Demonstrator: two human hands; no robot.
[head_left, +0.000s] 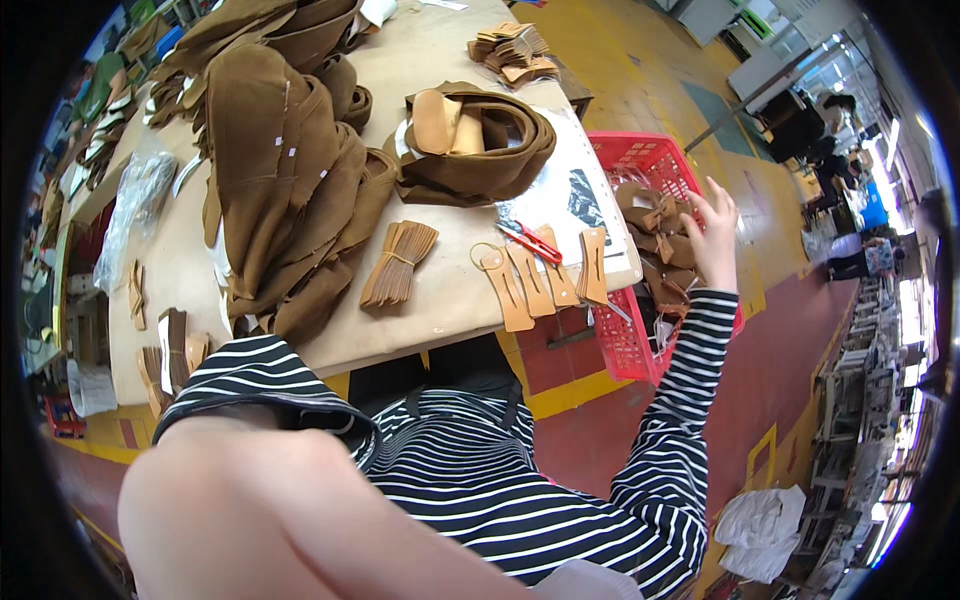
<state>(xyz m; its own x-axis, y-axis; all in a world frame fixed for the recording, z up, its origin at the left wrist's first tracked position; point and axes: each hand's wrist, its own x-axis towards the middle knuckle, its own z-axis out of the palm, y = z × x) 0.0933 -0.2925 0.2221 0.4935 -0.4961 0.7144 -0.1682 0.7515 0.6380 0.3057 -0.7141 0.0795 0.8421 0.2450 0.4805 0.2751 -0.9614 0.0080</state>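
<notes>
My right hand (714, 228) is raised over the red plastic basket (622, 362), its fingers apart and nothing in them. In the basket lie dark brown pieces (665, 275). My left hand (250, 510) is very close and blurred at the lower left; its fingers cannot be made out. Near the table's right corner, several tan slotted pieces (538, 280) lie beside small red-handled snips (530, 241). A banded bundle of brown strips (400, 263) rests to their left. Behind them is a coil of brown material (500, 150) with tan pieces (435, 122) on top.
Large stacked brown panels (265, 170) cover the table's (445, 330) left part. A clear plastic bag (135, 215) lies by the left edge. More tan bundles (512, 50) are at the far end. A white sack (762, 530) sits on the floor at right; people (870, 260) are farther off.
</notes>
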